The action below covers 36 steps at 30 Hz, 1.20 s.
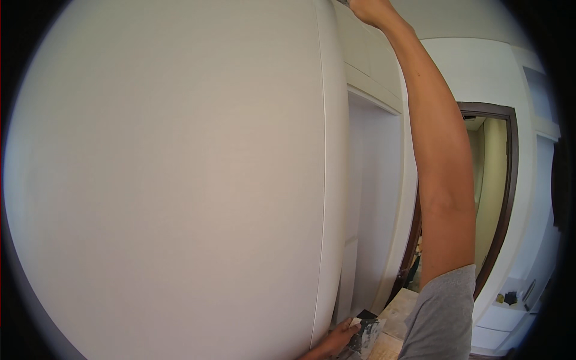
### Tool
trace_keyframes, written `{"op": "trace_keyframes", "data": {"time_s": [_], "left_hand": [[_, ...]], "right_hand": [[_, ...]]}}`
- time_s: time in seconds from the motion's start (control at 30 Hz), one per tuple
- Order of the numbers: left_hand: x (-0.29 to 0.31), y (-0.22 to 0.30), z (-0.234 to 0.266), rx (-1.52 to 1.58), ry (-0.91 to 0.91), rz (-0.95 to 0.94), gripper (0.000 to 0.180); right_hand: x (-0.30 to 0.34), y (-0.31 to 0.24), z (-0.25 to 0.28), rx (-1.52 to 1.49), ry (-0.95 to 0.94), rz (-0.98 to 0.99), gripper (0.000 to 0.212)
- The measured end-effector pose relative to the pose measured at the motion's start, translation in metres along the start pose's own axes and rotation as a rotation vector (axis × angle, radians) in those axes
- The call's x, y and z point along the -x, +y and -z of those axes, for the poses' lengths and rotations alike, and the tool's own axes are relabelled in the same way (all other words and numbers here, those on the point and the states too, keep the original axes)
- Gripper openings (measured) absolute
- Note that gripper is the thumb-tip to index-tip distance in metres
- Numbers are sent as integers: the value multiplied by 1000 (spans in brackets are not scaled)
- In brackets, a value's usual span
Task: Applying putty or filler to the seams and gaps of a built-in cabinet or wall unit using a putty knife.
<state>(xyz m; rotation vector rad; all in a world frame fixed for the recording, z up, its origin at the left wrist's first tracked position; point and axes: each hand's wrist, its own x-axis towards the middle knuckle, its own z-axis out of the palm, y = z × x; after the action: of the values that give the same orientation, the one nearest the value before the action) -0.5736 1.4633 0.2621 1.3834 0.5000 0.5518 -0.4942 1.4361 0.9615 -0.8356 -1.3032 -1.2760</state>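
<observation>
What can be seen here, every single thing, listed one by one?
Wall panel: one, white, fills the left and middle, very close to the camera.
Recess: one, white, just right of the panel edge.
Door frame: one, dark brown, on the right, with a pale room beyond.
Spattered tool: one, grey and white with a dark part on top, at the lower edge; its kind cannot be told.
Small items: a few, dark and yellowish, on a white surface at lower right; too small to tell.
Sleeve: one, grey, on the raised arm.
Left hand: one, low at the panel edge, holding the spattered tool.
Right hand: one, raised to the top edge, mostly cut off.
</observation>
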Motion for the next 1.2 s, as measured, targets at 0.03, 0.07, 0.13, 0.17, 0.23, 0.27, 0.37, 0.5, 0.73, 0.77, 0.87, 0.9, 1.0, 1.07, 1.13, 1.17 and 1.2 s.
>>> {"op": "trace_keyframes", "data": {"time_s": [0.03, 0.07, 0.13, 0.17, 0.23, 0.27, 0.37, 0.5, 0.73, 0.77, 0.87, 0.9, 1.0, 1.07, 1.13, 1.17, 1.2], "left_hand": [[2, 4, -2, -15, 23, 3, 56], [2, 3, -3, -14, 22, 3, 56], [0, -2, -3, -1, 96, 6, 47], [-5, -11, 1, 1, 93, 6, 47], [-15, -25, 8, 94, -14, -49, 40], [-17, -28, 8, 94, -15, -49, 40], [-15, -25, 6, 95, -5, 5, 36], [-26, -43, 12, 108, -2, -19, 35], [-29, -42, 14, 42, 5, -79, 35], [-26, -39, 12, 36, 3, -79, 35], [-22, -34, 10, 30, 14, -47, 36], [-26, -40, 12, 14, 17, -61, 37], [-28, -47, 12, 23, 19, -77, 38], [-26, -44, 11, 50, 25, -82, 38], [-25, -40, 10, 99, 40, -61, 29], [-25, -39, 11, 100, 44, -61, 29], [-25, -39, 13, 80, 41, -71, 33]], "right_hand": [[2, 0, 1, -13, -15, -58, 30], [4, 1, 2, -12, -17, -57, 30], [10, -5, 9, -112, -68, 63, 31], [13, -10, 15, -110, -71, 65, 31], [16, -15, 23, -115, -137, 75, 35], [17, -16, 24, -114, -138, 75, 35], [22, -9, 25, -152, -122, 127, 40], [26, -16, 30, -214, -155, 119, 42], [31, -26, 46, -170, -166, -23, 36], [28, -21, 44, -167, -161, -24, 36], [22, -19, 38, -76, -79, 58, 34], [19, -23, 35, -119, -52, 20, 34], [4, -16, 19, -86, 7, -39, 33], [-4, -19, 15, -18, 40, -58, 33], [-12, -26, 16, -4, -14, -35, 33], [-15, -31, 18, -8, -15, -35, 33], [-17, -37, 20, -33, -53, -71, 34]]}}
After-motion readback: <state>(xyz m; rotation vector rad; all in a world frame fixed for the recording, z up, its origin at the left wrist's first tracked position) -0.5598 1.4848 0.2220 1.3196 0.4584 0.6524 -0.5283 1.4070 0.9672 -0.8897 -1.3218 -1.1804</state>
